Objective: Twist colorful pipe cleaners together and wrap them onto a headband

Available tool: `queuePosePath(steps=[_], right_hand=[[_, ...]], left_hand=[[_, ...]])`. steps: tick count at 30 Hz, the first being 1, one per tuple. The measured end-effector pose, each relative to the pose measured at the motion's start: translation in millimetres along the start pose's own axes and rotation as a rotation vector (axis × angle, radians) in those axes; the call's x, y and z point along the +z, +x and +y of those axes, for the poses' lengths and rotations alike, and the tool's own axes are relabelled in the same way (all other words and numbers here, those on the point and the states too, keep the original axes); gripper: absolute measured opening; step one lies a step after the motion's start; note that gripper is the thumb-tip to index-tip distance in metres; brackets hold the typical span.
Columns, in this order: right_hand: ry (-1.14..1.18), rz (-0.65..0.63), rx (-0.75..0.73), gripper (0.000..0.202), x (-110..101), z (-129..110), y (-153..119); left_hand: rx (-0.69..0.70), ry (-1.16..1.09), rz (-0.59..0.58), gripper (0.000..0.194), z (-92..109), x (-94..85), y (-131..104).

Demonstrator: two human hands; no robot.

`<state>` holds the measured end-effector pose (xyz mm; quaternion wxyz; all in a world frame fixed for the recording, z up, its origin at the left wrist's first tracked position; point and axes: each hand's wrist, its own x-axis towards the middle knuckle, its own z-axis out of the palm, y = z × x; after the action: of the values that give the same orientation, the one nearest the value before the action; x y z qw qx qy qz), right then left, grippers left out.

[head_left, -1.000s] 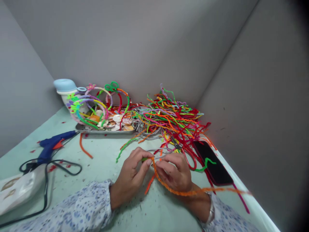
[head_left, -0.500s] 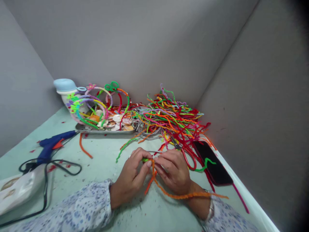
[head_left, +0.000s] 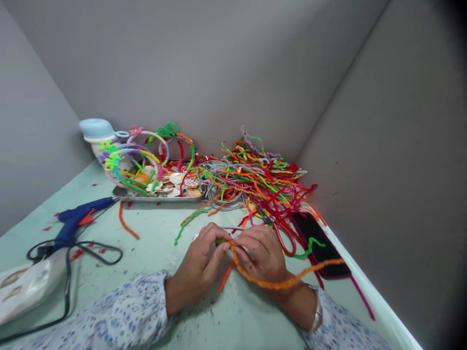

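Near the front middle of the table, my left hand (head_left: pixel 200 267) pinches a grey wire hoop where green and orange fuzzy stems wrap it. Close beside it on the right, my right hand (head_left: pixel 263 253) has its fingers closed on the same hoop. A long orange fuzzy stem (head_left: pixel 270 283) runs from between the fingertips and curves right, over my right wrist. Part of the hoop (head_left: pixel 233 228) shows behind the fingers; the rest is hidden. A shorter orange stem (head_left: pixel 226 277) lies under the hands.
Behind the hands are a pile of coloured stems (head_left: pixel 255 170), a metal tray (head_left: pixel 156 199) of shells and wrapped hoops, and a white bottle (head_left: pixel 98 129). Red-handled scissors (head_left: pixel 288 245) and a phone (head_left: pixel 324 248) lie right; a blue glue gun (head_left: pixel 71 221) with its cable lies left.
The long orange stem's free part has swung upward and now arches higher over my right wrist. Both hands have stayed nearly in place.
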<state>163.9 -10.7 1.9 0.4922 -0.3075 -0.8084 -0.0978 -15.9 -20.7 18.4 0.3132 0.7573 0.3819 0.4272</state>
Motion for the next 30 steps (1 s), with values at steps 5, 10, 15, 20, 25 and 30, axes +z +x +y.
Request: queuePosePath(steps=[5,10,15,20,25,30], right_hand=[[0.018,-0.032,0.049,0.019,-1.3,-2.9,-0.2],[0.066,-0.059,0.068,0.018,-2.6,-3.6,-0.1],[0.107,-0.063,0.103,0.018,-2.1,-3.4,-1.4],[0.139,-0.065,0.132,0.021,-2.3,-6.0,-1.6],[0.152,-0.072,0.187,0.019,-2.6,-7.7,-1.0],[0.224,-0.098,0.227,0.016,-3.0,-6.7,-0.9]], left_hand=[[0.019,0.02,-0.007,0.01,-0.3,0.6,-0.8],[0.042,0.042,-0.004,0.01,-0.3,1.7,-0.1],[0.083,0.086,-0.012,0.011,1.1,1.2,0.5],[0.139,0.136,-0.014,0.011,-1.4,1.1,-0.5],[0.177,0.154,-0.011,0.011,-5.1,1.8,-1.3],[0.17,0.173,-0.007,0.01,-5.9,2.0,-1.4]])
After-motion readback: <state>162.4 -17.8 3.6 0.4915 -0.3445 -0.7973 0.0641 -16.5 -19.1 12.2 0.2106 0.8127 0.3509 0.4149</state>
